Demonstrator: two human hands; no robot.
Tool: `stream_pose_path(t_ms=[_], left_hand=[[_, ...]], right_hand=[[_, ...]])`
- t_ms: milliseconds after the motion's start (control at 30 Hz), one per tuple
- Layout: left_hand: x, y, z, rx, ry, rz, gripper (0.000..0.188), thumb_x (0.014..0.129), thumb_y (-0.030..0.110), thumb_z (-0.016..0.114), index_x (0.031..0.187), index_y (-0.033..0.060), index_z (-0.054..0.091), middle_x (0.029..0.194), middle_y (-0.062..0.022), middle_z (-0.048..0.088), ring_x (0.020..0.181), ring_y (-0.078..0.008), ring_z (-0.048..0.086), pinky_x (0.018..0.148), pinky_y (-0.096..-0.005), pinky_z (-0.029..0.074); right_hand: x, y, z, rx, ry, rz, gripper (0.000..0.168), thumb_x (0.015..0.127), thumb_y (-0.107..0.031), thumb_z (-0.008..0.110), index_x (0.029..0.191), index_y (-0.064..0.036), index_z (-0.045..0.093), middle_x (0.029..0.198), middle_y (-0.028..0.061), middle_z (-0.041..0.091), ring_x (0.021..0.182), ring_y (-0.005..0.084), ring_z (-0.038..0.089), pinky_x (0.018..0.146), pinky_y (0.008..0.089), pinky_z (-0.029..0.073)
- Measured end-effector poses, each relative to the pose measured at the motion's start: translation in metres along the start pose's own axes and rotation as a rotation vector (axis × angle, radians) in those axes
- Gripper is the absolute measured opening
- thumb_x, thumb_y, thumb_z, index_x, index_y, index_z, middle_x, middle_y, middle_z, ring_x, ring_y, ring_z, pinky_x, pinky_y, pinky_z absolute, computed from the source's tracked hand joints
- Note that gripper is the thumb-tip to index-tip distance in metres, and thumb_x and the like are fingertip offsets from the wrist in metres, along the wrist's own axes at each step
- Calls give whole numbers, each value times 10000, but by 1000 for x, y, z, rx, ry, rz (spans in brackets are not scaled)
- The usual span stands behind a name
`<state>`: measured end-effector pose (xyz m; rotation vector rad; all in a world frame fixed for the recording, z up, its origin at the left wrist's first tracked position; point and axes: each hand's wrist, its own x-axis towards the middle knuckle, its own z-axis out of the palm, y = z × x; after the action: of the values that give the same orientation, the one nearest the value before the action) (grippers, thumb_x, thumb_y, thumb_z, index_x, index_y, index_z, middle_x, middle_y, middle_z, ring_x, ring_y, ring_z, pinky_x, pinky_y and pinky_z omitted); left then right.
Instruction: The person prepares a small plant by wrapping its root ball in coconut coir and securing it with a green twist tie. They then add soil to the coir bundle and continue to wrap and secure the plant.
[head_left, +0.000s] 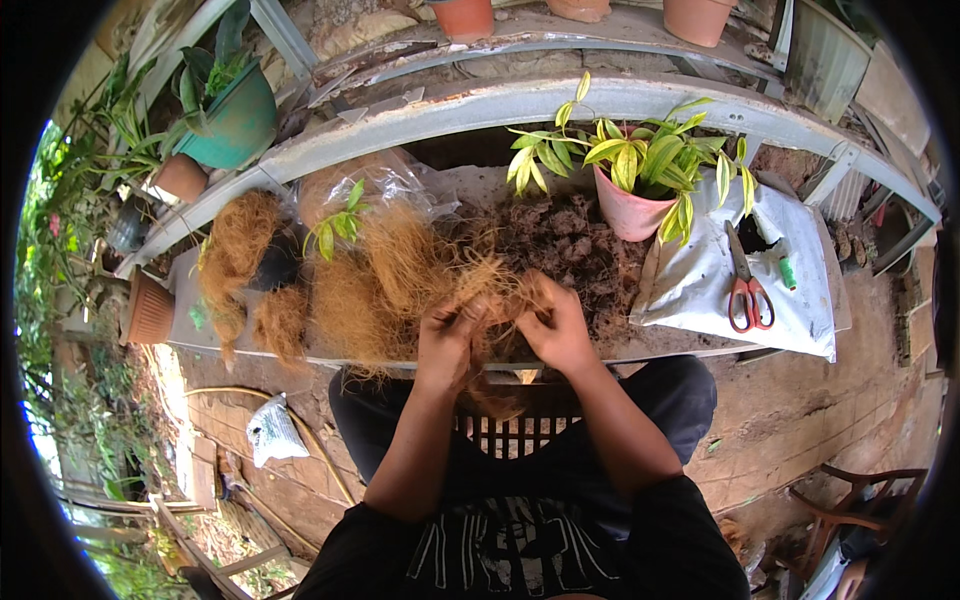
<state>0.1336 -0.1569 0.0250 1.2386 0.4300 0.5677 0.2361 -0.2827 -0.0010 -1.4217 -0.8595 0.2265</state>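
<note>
Both my hands meet over the near edge of the table, working at one tuft of coconut fibre (486, 279). Pinched fingers of my left hand (450, 330) grip its left side, and a strand of fibre hangs below them. My right hand (553, 322) grips the tuft's right side between thumb and fingers. Loose coconut fibre (352, 292) is heaped just left of my hands. Beyond the right hand lies a mound of dark, clumpy potting mix (559, 225). A small leafy cutting (341, 225) rests on the fibre heap near a clear plastic bag (397, 184).
Red-handled scissors (742, 289) and a green thread spool (787, 274) lie on a white sack (802, 247). A pink pot (634, 206) holds a variegated trailing plant. Fibre-wrapped bundles (240, 240) sit at left beside a terracotta pot (148, 307). A metal rail (487, 109) runs behind the table.
</note>
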Motion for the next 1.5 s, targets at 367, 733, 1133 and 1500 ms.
stream_pose_path(t_ms=[367,733,1133,1500], left_hand=[[44,-20,-4,40,-65,24,143,953,86,607,971,-28,691,930,-63,693,830,-130,613,754,-290,477],[84,-39,33,429,109,-30,168,917,72,581,944,-37,706,812,-76,686,707,-117,583,636,-286,461],[115,41,43,-40,149,-303,201,984,93,443,1108,-5,567,974,-139,629,763,-247,658,677,-400,594],[145,44,10,-209,342,-115,171,981,153,509,1090,51,594,914,-78,616,766,-218,601,653,-387,527]], right_hand=[[0,1,17,-303,93,-44,151,855,-148,605,912,-18,657,732,204,636,661,409,617,601,444,506],[9,25,22,-497,294,35,284,856,-209,619,680,14,617,617,247,579,583,428,602,555,477,492],[-2,15,8,-296,352,164,317,886,-161,583,652,51,560,534,229,508,484,384,574,453,409,421],[-2,-2,16,-236,243,130,195,904,-162,555,860,14,626,563,234,521,522,404,574,474,434,432]])
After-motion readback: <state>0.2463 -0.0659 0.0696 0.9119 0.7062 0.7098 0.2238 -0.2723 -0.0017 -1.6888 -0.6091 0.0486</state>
